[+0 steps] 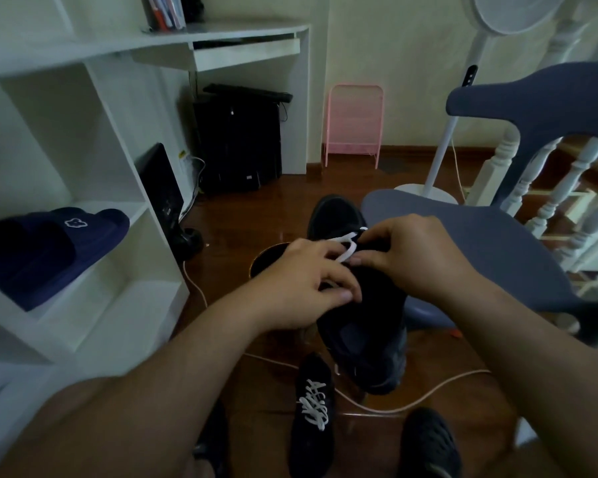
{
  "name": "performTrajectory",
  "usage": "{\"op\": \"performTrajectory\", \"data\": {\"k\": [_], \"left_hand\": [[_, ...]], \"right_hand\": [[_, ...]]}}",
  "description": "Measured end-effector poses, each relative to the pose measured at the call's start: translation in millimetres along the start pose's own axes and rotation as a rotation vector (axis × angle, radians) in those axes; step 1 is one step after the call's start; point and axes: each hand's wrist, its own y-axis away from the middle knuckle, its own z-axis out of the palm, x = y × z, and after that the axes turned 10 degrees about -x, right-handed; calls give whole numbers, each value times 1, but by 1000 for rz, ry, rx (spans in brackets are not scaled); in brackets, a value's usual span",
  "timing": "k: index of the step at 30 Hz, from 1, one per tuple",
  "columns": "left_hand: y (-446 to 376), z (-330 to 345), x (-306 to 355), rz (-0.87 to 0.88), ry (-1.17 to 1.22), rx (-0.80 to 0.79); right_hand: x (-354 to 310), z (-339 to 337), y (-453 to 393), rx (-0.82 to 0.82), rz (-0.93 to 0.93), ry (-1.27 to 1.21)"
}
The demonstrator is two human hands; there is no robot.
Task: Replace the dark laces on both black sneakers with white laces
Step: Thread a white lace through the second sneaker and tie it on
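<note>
Two hands on one sneaker [363, 326], held up off the floor between them, heel toward the body, toe pointing away and a bit left, so long axis running pretty much straight out from the chest. White lace [346, 246] only showing up near the toe end, a short loop and a strand coming back toward the fingers. Left hand [299, 288] sitting over the tongue area, back of hand up, thumb and fingers curled in around the strand, looks like a pinch on the lace though the exact contact hidden under the knuckles. Right hand [418, 257] a touch farther out toward the toe, fingers bent down onto the eyelet row, thumb and forefinger closed tight, probably on the lace tip or the eyelet edge, can't tell which. Both about equally close to the lace, right one slightly nearer the free loop. Probably early lacing on this shoe, lowest eyelets just done, next pull going back toward the body along that axis. Second sneaker [313, 408] down on the floor below, already in white laces, toe pointing toward the body.
</note>
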Motion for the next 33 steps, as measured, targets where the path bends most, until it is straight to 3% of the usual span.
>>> {"op": "performTrajectory", "data": {"k": [3, 6, 8, 10, 13, 15, 17, 20, 23, 26, 33], "left_hand": [[-3, 5, 1, -61, -93, 117], [4, -8, 2, -146, 280, 353], [14, -25, -4, -176, 400, 470], [27, -41, -11, -217, 397, 419], [37, -51, -30, -324, 325, 202], [35, -50, -40, -370, 190, 213], [28, -48, -40, -327, 106, 338], [20, -39, -19, -124, 140, 511], [11, -27, -1, 19, 76, 508], [4, -14, 10, 17, 2, 529], [0, -8, 19, 9, 101, 767]], "right_hand": [[6, 0, 0, -43, 35, -46], [18, -5, 1, -90, 88, -205], [23, -9, 3, -93, 164, -459], [25, -11, 4, -50, 231, -676], [23, -9, 2, -24, 279, -889], [23, -5, 1, -35, 330, -988], [21, -3, 1, -76, 367, -1044], [12, 0, 3, -140, 379, -1091], [3, 5, 3, -184, 371, -1139], [-1, 8, 3, -216, 379, -1231], [-5, 5, 4, -293, 405, -1438]]}}
